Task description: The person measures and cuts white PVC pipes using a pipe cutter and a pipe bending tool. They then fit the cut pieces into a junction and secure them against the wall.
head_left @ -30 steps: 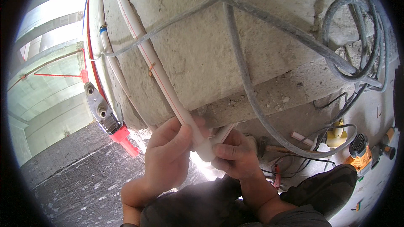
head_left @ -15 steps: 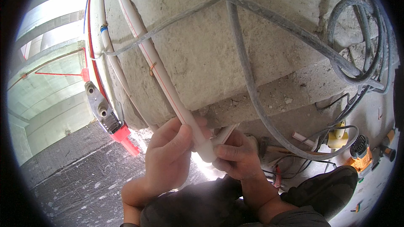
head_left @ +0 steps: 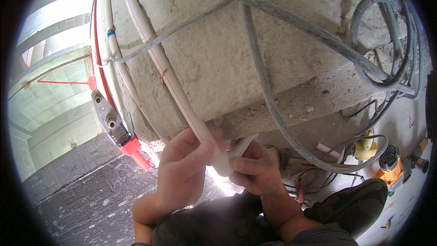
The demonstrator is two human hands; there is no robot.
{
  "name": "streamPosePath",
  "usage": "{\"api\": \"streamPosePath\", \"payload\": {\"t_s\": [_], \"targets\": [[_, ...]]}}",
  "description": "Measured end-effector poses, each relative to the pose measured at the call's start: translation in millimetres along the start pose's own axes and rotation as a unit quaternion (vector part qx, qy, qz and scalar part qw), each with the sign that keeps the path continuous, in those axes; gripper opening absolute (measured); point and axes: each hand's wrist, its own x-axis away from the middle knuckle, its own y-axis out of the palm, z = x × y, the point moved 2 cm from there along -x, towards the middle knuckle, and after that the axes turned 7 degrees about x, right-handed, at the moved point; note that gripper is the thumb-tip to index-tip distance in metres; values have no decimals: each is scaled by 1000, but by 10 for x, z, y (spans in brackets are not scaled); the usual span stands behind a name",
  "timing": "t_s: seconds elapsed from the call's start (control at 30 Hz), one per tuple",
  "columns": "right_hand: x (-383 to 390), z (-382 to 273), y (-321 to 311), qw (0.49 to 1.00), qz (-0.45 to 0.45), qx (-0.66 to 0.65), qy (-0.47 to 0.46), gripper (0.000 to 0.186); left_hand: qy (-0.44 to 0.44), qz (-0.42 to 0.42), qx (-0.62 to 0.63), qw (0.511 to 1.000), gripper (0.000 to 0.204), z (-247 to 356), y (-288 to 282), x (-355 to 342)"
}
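Observation:
A long white plastic pipe (head_left: 170, 82) with a red stripe runs down from the upper left to a white elbow fitting (head_left: 222, 165). My left hand (head_left: 184, 168) wraps round the pipe's lower end, its thumb lying against the pipe just above the elbow. From the elbow's other side a shorter white pipe (head_left: 244, 145) with a red stripe slants up to the right. My right hand (head_left: 257, 168) pinches this pipe where it meets the elbow. Its fingers hide much of the joint.
Thick grey hose (head_left: 291, 13) crosses the rough concrete block and coils at the right. A grey and red tool (head_left: 111, 120) with round metal sockets lies at the left. An orange power tool (head_left: 390, 168) and a yellow object (head_left: 365, 148) stand at the lower right, near my dark shoe (head_left: 353, 207).
My left thumb has slid a little down the pipe toward the elbow. The right hand keeps its hold, and the view has shifted slightly.

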Motion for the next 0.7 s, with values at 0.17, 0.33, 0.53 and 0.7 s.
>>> {"api": "streamPosePath", "payload": {"t_s": [0.17,0.33,0.53,0.7], "targets": [[-2,-2,25,1000,4,5,-2,51,0,-4,5,1000,40,4,-12,10],[-10,-15,28,998,11,52,-22,47,4,-10,10,1000,40,-1,-1,9],[-3,-48,42,1000,0,30,2,44,5,12,3,1000,49,23,39,30],[-8,-51,30,1000,2,20,5,46,11,-8,14,1000,62,-23,-55,-7]]}}
